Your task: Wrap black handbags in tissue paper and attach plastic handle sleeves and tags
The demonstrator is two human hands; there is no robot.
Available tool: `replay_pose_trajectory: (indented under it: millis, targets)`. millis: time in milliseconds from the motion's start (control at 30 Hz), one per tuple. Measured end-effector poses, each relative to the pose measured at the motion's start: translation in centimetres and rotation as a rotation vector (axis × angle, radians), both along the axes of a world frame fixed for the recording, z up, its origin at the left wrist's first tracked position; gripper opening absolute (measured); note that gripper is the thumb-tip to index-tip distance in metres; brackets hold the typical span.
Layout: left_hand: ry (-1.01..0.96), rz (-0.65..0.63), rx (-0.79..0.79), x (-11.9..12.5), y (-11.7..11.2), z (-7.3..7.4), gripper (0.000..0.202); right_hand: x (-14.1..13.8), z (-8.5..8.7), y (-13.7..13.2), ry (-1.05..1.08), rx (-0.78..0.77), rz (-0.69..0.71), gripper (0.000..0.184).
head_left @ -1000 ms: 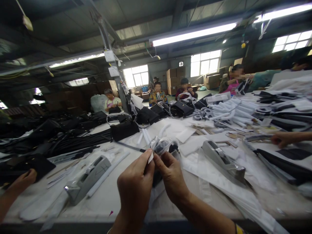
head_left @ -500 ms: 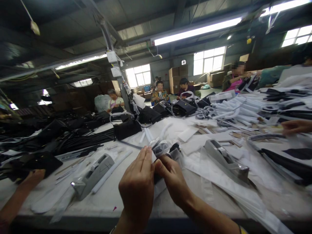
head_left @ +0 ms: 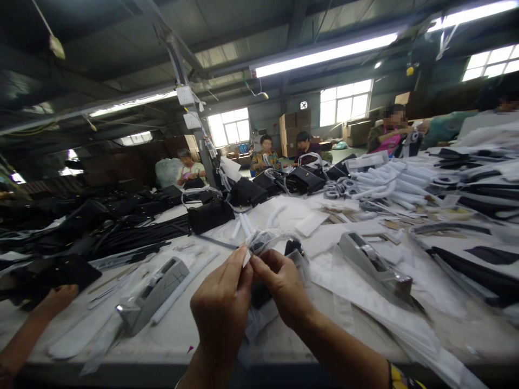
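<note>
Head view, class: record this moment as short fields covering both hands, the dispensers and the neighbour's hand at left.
Left hand: pinches a small white piece
Right hand: fingertips at a clear-wrapped bundle; exact grip hidden
Dispensers: two, grey, one either side of the hands
Neighbour's hand: against a black item

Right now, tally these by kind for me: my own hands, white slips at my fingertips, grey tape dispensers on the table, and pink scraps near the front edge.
Own hands: 2, left hand and right hand
White slip: 1
Grey tape dispensers: 2, left dispenser and right dispenser
Pink scrap: 1
Total: 6
</note>
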State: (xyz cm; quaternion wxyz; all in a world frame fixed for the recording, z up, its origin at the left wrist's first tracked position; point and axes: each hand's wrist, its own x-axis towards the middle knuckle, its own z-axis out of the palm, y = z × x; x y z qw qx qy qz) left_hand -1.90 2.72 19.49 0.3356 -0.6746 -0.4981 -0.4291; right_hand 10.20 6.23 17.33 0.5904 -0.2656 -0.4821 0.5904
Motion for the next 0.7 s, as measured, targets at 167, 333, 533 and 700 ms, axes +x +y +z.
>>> replay_pose_trajectory:
  millis: [167, 333, 533, 700]
  targets:
    - [0.095, 0.057, 0.048, 0.4, -0.2, -0.3, 0.025, -0.8, 0.1, 0.0, 0.089, -0.037, 0.031, 0.029]
    - [0.178, 0.141, -0.010, 1.3, -0.8, -0.5, 0.034, -0.8, -0.3, 0.3, 0.067, -0.018, 0.017, 0.029]
    - [0.256, 0.226, -0.076, 1.3, -0.7, -1.0, 0.044, 0.4, 0.0, 0.0, -0.044, 0.079, 0.047, 0.033]
    - [0.209, 0.175, -0.111, 1.2, -0.4, -1.6, 0.046, 0.9, -0.2, -0.2, -0.157, 0.193, -0.003, 0.031]
